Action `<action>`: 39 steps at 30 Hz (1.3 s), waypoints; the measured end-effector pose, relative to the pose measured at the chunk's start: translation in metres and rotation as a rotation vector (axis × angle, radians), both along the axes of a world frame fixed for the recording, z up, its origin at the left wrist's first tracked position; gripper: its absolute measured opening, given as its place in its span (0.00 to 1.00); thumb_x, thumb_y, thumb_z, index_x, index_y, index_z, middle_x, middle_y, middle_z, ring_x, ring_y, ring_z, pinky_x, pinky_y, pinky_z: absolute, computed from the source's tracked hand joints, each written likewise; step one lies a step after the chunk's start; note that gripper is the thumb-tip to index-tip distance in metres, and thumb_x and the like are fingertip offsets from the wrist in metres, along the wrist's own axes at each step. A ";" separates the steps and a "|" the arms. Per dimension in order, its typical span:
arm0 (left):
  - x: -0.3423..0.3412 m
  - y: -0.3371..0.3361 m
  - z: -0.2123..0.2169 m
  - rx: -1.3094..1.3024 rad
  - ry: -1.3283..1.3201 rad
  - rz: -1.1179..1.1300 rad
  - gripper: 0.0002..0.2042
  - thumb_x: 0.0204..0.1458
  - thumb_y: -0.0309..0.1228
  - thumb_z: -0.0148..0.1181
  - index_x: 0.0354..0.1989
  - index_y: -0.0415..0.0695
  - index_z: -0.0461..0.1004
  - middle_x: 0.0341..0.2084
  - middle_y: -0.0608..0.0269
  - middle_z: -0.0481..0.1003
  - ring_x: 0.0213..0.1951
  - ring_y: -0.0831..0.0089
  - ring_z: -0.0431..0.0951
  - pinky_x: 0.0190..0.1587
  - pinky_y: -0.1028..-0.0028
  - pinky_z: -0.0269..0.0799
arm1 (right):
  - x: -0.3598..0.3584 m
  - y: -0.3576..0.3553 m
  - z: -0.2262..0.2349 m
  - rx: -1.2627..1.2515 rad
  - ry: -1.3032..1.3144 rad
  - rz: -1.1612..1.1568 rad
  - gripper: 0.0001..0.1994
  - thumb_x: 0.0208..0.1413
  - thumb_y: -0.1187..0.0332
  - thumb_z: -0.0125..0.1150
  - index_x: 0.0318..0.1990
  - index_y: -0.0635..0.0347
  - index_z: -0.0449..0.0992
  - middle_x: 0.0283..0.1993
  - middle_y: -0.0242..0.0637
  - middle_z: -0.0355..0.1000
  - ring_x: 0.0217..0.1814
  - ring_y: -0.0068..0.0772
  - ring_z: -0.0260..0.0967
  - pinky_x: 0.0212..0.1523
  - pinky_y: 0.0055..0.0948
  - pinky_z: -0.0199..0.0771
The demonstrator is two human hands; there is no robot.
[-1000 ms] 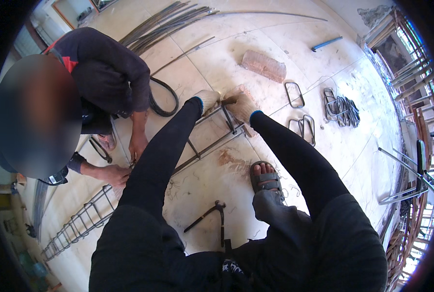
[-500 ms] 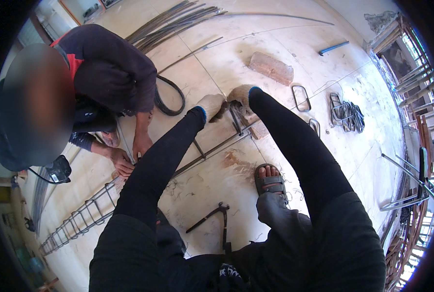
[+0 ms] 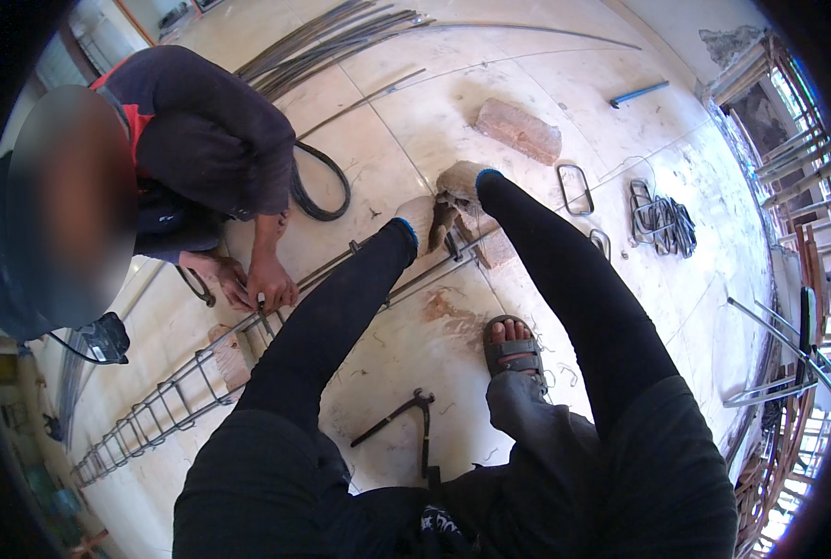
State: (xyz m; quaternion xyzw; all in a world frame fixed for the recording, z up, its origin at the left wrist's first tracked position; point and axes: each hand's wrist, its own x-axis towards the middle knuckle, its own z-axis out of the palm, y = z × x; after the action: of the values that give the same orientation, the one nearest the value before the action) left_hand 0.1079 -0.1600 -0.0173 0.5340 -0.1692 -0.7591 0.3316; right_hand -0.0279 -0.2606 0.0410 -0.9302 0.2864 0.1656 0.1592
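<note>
My left hand (image 3: 419, 224), in a pale work glove with a brown palm, is closed round a long steel bar (image 3: 322, 268) of a rebar frame. Just beyond it, my right hand (image 3: 459, 183), gloved alike, has its fingers curled in; what they grip is hidden. Beneath both hands a small dark steel stirrup (image 3: 453, 247) stands on the near bar (image 3: 420, 282). A brick (image 3: 497, 250) lies under the frame beside them. To the left, a co-worker's bare hands (image 3: 259, 282) work at the same frame, pinching a small tool.
Pincers (image 3: 420, 399) lie open by my sandalled foot (image 3: 514, 349). At right are piled stirrups (image 3: 662, 222) and a single stirrup (image 3: 576, 189). Beyond are a brick (image 3: 518, 130), a blue-handled tool (image 3: 639, 94) and long rods (image 3: 331, 42). Coiled wire (image 3: 320, 182) lies near the co-worker.
My left hand has shifted right and nearer me, and the far bar now shows beside my forearm. The co-worker's hands have come together on the frame. My right hand has hardly moved.
</note>
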 end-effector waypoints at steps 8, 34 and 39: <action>-0.015 0.007 0.015 0.260 0.276 0.303 0.12 0.71 0.40 0.53 0.34 0.50 0.75 0.22 0.74 0.74 0.18 0.82 0.71 0.13 0.81 0.64 | -0.016 0.003 -0.009 0.030 -0.004 -0.110 0.13 0.57 0.63 0.64 0.43 0.60 0.87 0.44 0.52 0.84 0.48 0.56 0.84 0.50 0.47 0.83; 0.008 -0.053 0.025 -0.663 -1.433 -0.877 0.16 0.62 0.39 0.55 0.47 0.45 0.86 0.41 0.47 0.85 0.44 0.51 0.86 0.50 0.58 0.79 | 0.020 0.126 -0.021 -0.104 -0.465 -0.939 0.17 0.61 0.61 0.54 0.44 0.65 0.84 0.43 0.58 0.82 0.49 0.61 0.81 0.52 0.52 0.81; 0.005 -0.027 0.054 -0.724 -1.174 -0.615 0.23 0.65 0.45 0.48 0.48 0.39 0.82 0.46 0.41 0.83 0.49 0.49 0.84 0.55 0.58 0.75 | -0.014 0.106 -0.055 0.119 -0.641 -0.724 0.16 0.63 0.61 0.56 0.45 0.64 0.84 0.47 0.58 0.82 0.53 0.59 0.81 0.56 0.52 0.79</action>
State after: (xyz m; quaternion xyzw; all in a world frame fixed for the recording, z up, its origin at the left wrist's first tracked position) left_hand 0.1133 -0.1866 0.0372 0.6372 -0.6982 -0.3053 0.1149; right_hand -0.0416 -0.1546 -0.0137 -0.7644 0.5181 -0.1792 0.3395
